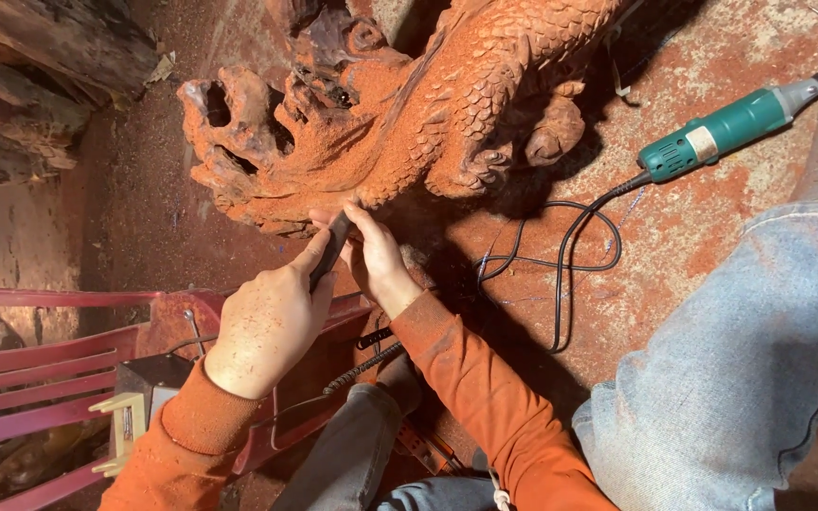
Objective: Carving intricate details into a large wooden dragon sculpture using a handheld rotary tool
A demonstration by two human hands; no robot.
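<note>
**Two hands on a dark tool at the foot of a red wood carving**

Item: left hand (272, 322), dusted red, fingers curled shut around a dark handpiece (331, 251); thumb lies along its shaft. Only a short length of the tool shows between the two hands; its working tip is hidden where it meets the wood, so its kind cannot be told.

Item: right hand (378, 257), fingertips pinched on the upper end of the same handpiece, pressed close to the lower edge of the carving. Palm side hidden.

Item: wood carving (400, 114), scaled, dragon-like, orange-red, standing on the floor. Its top is cut off by the upper edge of the view; the hollows on its left side are in deep shadow.

Item: green rotary tool (726, 128), lying loose on the floor (693, 246) toward the upper right, well apart from both hands. Its black cord (570, 255) loops across the floor and runs off into shadow under the right sleeve; its end is not seen.

Item: red plastic chair (40, 360), lower left, partly hidden behind the left forearm. A pale boxed object beside it is too obscured to name.

Item: jeans-clad knee (750, 360), lower right, cut off by the frame.

Item: dark timber (30, 66), upper left corner, indistinct
</note>
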